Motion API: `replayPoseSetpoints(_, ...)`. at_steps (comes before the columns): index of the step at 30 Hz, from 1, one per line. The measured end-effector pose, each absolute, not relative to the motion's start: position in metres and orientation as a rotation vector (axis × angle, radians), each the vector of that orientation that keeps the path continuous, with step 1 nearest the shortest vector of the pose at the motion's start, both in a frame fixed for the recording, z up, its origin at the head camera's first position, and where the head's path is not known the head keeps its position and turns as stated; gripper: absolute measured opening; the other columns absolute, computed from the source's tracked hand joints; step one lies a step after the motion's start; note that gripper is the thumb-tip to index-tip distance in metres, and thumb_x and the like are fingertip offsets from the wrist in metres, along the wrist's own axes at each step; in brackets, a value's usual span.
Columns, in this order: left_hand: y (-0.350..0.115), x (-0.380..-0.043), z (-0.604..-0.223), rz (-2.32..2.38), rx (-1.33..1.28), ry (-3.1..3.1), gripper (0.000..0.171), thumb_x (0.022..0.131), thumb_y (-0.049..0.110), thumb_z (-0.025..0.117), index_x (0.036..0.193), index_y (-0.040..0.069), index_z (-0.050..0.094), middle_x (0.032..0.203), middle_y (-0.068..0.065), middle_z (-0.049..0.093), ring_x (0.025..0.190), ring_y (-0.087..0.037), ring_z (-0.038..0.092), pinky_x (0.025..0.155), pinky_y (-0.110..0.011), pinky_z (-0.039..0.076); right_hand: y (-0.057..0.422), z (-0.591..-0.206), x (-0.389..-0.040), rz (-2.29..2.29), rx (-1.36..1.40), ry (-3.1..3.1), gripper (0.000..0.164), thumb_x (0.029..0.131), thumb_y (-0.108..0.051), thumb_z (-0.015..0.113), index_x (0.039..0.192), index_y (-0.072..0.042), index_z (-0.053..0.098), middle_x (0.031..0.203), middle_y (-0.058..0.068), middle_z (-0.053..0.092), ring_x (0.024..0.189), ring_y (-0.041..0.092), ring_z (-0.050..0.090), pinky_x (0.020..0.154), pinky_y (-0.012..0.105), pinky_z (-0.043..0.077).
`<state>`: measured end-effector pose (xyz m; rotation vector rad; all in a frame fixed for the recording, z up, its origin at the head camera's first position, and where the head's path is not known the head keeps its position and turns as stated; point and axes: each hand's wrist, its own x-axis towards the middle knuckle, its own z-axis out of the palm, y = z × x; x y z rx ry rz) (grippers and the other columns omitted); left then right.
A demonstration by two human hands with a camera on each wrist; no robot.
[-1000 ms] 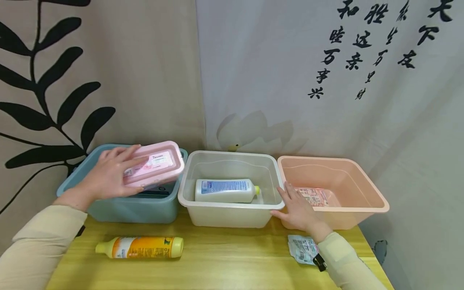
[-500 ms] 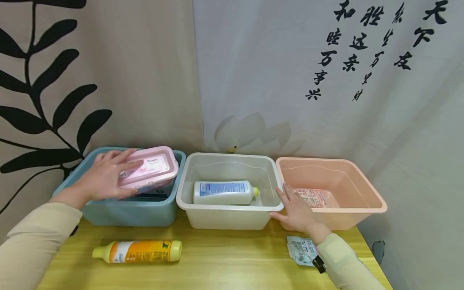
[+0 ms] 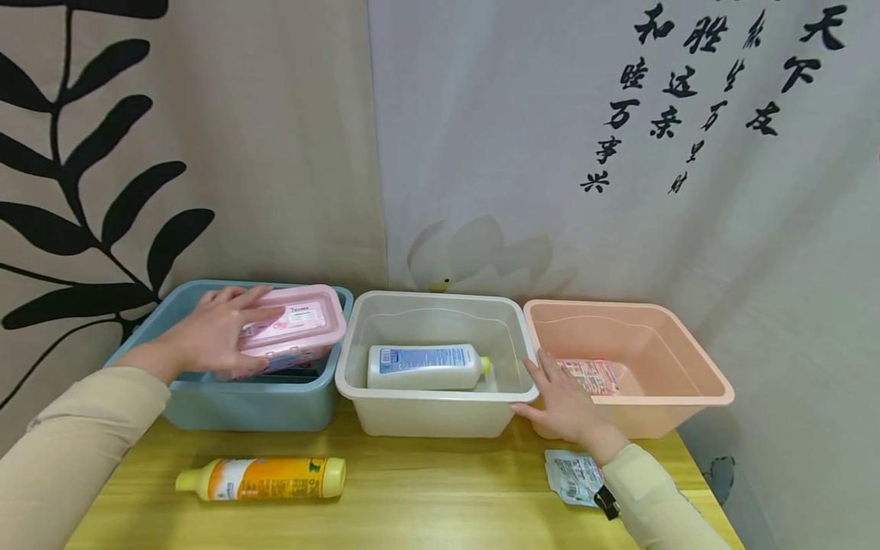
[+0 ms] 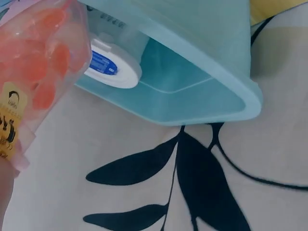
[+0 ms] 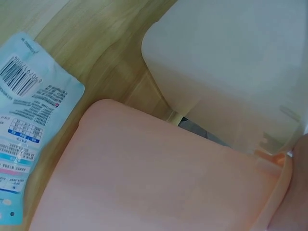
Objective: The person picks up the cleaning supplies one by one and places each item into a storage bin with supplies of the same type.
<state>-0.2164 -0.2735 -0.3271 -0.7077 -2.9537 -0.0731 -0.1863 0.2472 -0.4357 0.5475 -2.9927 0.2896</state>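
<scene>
My left hand (image 3: 213, 328) grips a pink-lidded plastic box (image 3: 302, 317) over the blue bin (image 3: 247, 412), thumb at the near side and fingers across the lid. In the left wrist view the box's side (image 4: 41, 62) shows orange-red shapes and a yellow label. Below it, a white item with a blue label (image 4: 113, 70) lies inside the blue bin. My right hand (image 3: 567, 397) rests, fingers extended, where the rims of the white bin (image 3: 433, 416) and the peach bin (image 3: 639, 416) meet. It holds nothing.
A white bottle (image 3: 419, 367) lies in the white bin, and a red-and-white package (image 3: 591, 374) in the peach one. On the wooden table (image 3: 440, 496), a yellow bottle (image 3: 268, 479) lies at left front and a light-blue pouch (image 3: 572, 477) by the right wrist. Curtains hang behind.
My left hand has brought the pink-lidded box slightly lower, toward the inside of the blue bin, and its lid slopes less. The right hand has stayed at the rims.
</scene>
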Motion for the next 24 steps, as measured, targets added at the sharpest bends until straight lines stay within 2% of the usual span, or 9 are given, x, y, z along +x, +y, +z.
replayPoseSetpoints(8, -0.267, -0.22, -0.318, -0.108, -0.696, -3.058, 0.096, 0.065, 0.037, 0.077, 0.145, 0.007, 0.032, 0.146, -0.027, 0.027, 0.12, -0.05, 0.034, 0.097, -0.07, 0.024, 0.248, -0.434, -0.186, 0.297, 0.542, -3.006, 0.084, 0.084, -0.059, 0.055, 0.146, -0.008, 0.031, 0.153, 0.024, 0.019, 0.139, 0.042, 0.025, 0.109, 0.057, 0.028)
replayPoseSetpoints(14, -0.258, -0.221, -0.311, -0.161, -0.651, -3.158, 0.107, 0.063, 0.028, 0.078, 0.149, 0.004, 0.018, 0.148, -0.028, 0.022, 0.122, -0.052, 0.029, 0.101, -0.072, 0.017, 0.249, -0.433, -0.185, 0.293, 0.546, -3.0, 0.084, 0.084, -0.059, 0.054, 0.146, -0.008, 0.031, 0.153, 0.024, 0.02, 0.138, 0.042, 0.026, 0.108, 0.057, 0.03)
replayPoseSetpoints(20, -0.256, -0.22, -0.31, -0.224, -0.65, -3.203, 0.111, 0.059, 0.019, 0.081, 0.149, 0.003, 0.017, 0.147, -0.028, 0.022, 0.122, -0.051, 0.026, 0.102, -0.072, 0.015, 0.249, -0.431, -0.184, 0.297, 0.555, -2.987, 0.082, 0.085, -0.058, 0.055, 0.145, -0.006, 0.033, 0.152, 0.025, 0.022, 0.138, 0.042, 0.027, 0.108, 0.057, 0.03)
replayPoseSetpoints(24, -0.261, -0.221, -0.314, -0.297, -0.67, -3.225, 0.115, 0.055, 0.01, 0.081, 0.149, 0.004, 0.017, 0.147, -0.026, 0.019, 0.125, -0.051, 0.022, 0.103, -0.073, 0.009, 0.249, -0.43, -0.184, 0.297, 0.564, -2.983, 0.081, 0.085, -0.057, 0.055, 0.144, -0.006, 0.034, 0.151, 0.026, 0.022, 0.138, 0.042, 0.026, 0.108, 0.057, 0.029)
